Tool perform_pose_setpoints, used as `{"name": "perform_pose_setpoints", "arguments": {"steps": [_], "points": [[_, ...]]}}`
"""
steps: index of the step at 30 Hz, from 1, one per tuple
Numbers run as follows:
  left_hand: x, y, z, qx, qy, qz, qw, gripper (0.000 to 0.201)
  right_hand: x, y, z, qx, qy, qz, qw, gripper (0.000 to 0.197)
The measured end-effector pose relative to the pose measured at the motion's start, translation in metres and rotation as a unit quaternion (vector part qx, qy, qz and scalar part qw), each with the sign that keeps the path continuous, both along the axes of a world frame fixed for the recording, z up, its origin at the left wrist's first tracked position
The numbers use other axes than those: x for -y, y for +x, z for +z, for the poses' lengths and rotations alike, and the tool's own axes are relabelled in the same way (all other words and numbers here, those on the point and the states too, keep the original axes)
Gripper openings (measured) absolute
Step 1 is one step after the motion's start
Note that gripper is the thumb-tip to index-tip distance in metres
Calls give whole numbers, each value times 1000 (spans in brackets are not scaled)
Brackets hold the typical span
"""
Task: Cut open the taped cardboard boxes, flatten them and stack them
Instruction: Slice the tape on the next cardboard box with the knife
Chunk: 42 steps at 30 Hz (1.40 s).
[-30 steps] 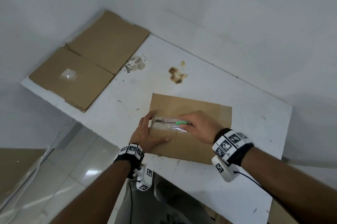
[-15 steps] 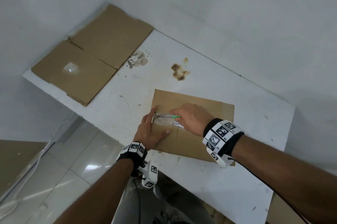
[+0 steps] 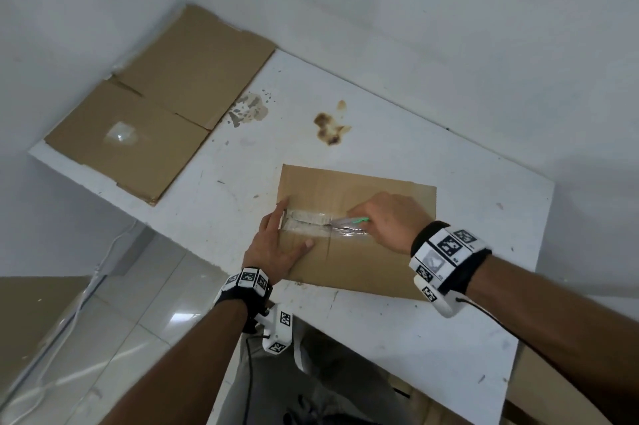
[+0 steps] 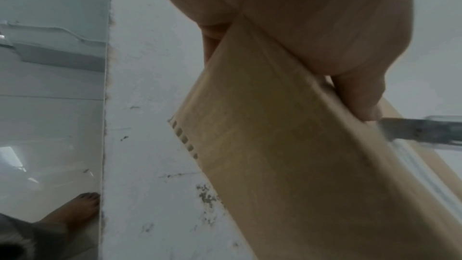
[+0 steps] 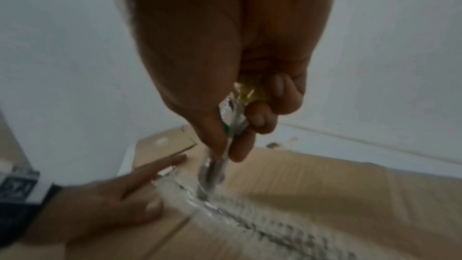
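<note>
at the bottom of the head view two forearms reach up into the frame, each with a wrist band printed with black-and-white squares. the left hand [image 3: 276,244] lies flat with straight, spread fingers on the left end of a cardboard box [image 3: 377,262] – pressing it down, thumb pointing right across the board. the box sits low on the white table [image 3: 397,348], just below the middle of the frame, near the table's near edge. a strip of clear tape [image 3: 311,220] runs left to right along its middle seam. the right hand [image 3: 390,220], just right of centre, has its fingers curled round a small cutter [image 3: 349,221] with a green part; the blade tip rests on the tape, close to the left thumb but not touching it. in the right wrist view the blade [image 5: 207,183] meets the tape at a slant, though the picture is blurred there. farther up, brown stains [image 3: 330,127] mark the bare table. in the upper left – against the corner of the white walls – lies a pile of flattened cardboard [image 3: 159,103], well apart from the box. at lower left, pale floor tiles [image 3: 114,338] show beyond the table edge.
</note>
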State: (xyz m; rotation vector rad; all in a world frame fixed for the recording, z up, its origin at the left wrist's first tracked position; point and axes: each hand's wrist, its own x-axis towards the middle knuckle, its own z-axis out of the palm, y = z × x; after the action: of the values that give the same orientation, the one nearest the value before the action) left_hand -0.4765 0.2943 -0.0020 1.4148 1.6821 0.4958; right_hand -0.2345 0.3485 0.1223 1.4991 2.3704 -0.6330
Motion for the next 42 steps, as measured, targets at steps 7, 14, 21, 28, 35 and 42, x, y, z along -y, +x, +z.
{"name": "perform_pose_setpoints", "arguments": {"steps": [7,14,21,28,35,42], "points": [[-3,-1,-4,-49,-6,-21,999,99,5,32,1,22,6,-46,999,35],[-13,-7,-6,-84,5,-34,996,104,17,64,-2,50,-12,-96,994,40],[-19,65,27,-218,173,-170,946,69,32,59,-20,60,2,-88,994,44],[-1,115,-1,-250,177,-260,916,82,29,117,-4,23,-10,-126,992,32],[-9,116,-2,-254,188,-261,912,85,31,129,-8,-2,-37,-197,980,27],[-17,111,-8,-220,194,-246,924,85,20,139,-3,-1,-39,-186,982,27]]}}
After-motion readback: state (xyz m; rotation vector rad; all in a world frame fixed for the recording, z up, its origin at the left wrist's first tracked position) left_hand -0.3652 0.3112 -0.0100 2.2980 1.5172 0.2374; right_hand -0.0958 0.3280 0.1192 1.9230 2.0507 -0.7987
